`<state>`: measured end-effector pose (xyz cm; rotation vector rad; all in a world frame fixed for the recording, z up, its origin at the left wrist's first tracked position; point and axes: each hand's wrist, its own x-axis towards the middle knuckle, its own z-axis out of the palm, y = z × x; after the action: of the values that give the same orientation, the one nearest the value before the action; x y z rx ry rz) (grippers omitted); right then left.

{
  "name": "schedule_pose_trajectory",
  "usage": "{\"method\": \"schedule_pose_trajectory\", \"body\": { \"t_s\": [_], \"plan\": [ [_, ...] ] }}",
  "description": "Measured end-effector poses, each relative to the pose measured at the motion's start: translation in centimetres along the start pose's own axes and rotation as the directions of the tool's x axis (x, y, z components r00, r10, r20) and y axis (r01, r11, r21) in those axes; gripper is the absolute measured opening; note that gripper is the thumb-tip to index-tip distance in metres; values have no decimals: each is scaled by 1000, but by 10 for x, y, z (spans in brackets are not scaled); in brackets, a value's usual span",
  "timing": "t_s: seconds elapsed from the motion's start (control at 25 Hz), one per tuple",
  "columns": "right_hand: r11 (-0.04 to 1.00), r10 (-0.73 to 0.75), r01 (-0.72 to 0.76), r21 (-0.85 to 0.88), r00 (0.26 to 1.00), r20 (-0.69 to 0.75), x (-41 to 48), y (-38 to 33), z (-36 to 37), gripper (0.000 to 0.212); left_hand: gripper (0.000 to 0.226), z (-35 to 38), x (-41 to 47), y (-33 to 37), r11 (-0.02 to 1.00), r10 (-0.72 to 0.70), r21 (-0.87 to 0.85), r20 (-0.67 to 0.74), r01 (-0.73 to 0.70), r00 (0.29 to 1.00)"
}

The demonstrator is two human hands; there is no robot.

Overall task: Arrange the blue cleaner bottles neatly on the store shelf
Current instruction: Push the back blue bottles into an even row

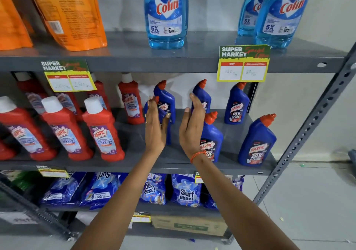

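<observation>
Several blue Harpic cleaner bottles with red caps stand spaced out on the right half of the grey middle shelf (134,134). My left hand (155,128) is flat with fingers straight, pressed against the left side of one blue bottle (167,132), its thumb lying across the bottle's front. My right hand (190,130) is also flat, palm facing left, its back touching a front blue bottle (212,140) and its fingertips touching a rear one (204,97). More blue bottles stand at the back left (166,97), at the back right (236,105) and at the front right (257,144).
Red Harpic bathroom cleaner bottles (104,132) fill the left of the same shelf. Colin spray bottles (166,13) and orange pouches (71,13) stand on the shelf above, Surf excel packs (185,190) below. Price tags (242,65) hang on the shelf edge. A slotted upright (308,126) bounds the right side.
</observation>
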<state>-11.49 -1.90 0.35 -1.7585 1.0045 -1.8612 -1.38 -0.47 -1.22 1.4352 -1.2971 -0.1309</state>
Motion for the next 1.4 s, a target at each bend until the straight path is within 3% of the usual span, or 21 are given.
{"method": "schedule_pose_trajectory", "body": {
  "t_s": [0.2, 0.32, 0.4, 0.48, 0.68, 0.92, 1.4],
  "plan": [
    [981, 180, -151, -118, 940, 290, -13, 29, 43, 39, 63, -20, 14, -50, 989, -141, -26, 73, 144, 987],
    [926, 374, -288, -245, 791, 484, -14, 49, 57, 52, 61, -18, 23, -70, 972, -236, 43, 182, 232, 955],
    [867, 498, -402, -294, 688, 528, -11, 55, 62, 55, 53, -15, 29, -79, 952, -304, 34, 250, 305, 919],
    [828, 557, -472, -302, 638, 531, -8, 59, 63, 49, 47, -15, 31, -84, 930, -339, -43, 288, 366, 896],
    [843, 537, -437, -314, 648, 540, -11, 62, 55, 43, 48, -15, 20, -87, 896, -399, -89, 267, 434, 878],
    [894, 428, -261, -364, 735, 525, -37, 60, 40, 34, 39, -30, -9, -83, 942, -301, -72, 244, 327, 922],
    [910, 410, -301, -286, 755, 511, -64, 40, 26, 36, 36, -45, -37, -75, 955, -260, -79, 230, 284, 938]
  ]
}}
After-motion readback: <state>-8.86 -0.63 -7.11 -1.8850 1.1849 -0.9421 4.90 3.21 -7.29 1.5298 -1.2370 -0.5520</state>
